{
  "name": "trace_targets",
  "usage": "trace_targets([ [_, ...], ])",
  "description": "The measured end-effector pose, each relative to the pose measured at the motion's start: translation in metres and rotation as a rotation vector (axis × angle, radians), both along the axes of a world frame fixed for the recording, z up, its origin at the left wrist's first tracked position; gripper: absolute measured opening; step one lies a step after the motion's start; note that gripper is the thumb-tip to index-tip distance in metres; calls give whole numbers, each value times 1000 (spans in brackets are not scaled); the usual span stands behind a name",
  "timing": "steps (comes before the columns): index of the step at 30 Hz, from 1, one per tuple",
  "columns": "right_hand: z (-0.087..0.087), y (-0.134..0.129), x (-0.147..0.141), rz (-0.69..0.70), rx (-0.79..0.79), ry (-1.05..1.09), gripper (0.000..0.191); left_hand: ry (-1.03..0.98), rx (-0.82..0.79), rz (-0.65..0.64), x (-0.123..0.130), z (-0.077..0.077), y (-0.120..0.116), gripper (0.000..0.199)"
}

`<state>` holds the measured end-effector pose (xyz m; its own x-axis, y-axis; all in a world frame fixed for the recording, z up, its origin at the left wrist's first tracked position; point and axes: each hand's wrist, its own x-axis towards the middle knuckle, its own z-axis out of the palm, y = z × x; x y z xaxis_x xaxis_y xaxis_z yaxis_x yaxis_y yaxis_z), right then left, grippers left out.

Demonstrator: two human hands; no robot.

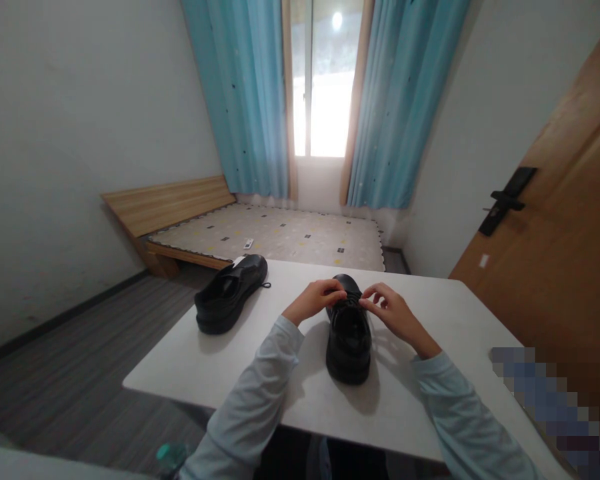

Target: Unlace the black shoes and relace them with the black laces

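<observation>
A black lace-up shoe (349, 347) stands on the white table, its heel toward me and its toe pointing away. My left hand (321, 297) is at the left side of its lacing, fingers pinched together on the black lace. On the right side of the lacing, my right hand (383, 304) has thumb and forefinger closed at the lace, the other fingers curled. The lace between the hands is thin and partly hidden by the fingers. A second black shoe (225, 303) sits at the table's left edge, with a small lace loop sticking out at its right.
The white table (290, 420) reaches under both forearms. Beyond it is a bed (290, 233) with a small white object (249, 244) on it. A wooden door (545, 247) is at the right, a green-capped item (171, 455) at the lower left. A pixelated patch covers the lower right.
</observation>
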<state>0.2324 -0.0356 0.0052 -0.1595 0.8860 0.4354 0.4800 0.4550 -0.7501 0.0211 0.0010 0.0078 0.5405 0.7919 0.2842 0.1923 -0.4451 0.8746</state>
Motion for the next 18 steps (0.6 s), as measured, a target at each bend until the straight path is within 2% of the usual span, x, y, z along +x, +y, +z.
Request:
trace_targets([
  [3,7,-5,-3,90,9,-45,20,-23,-8,-4,0,-1,0,24],
  [8,9,-7,-3,97,37,-118,23,12,58,-18,-1,0,0,23],
  [18,11,-11,-1,179,-208,-119,36,94,238,63,-6,5,-1,12],
])
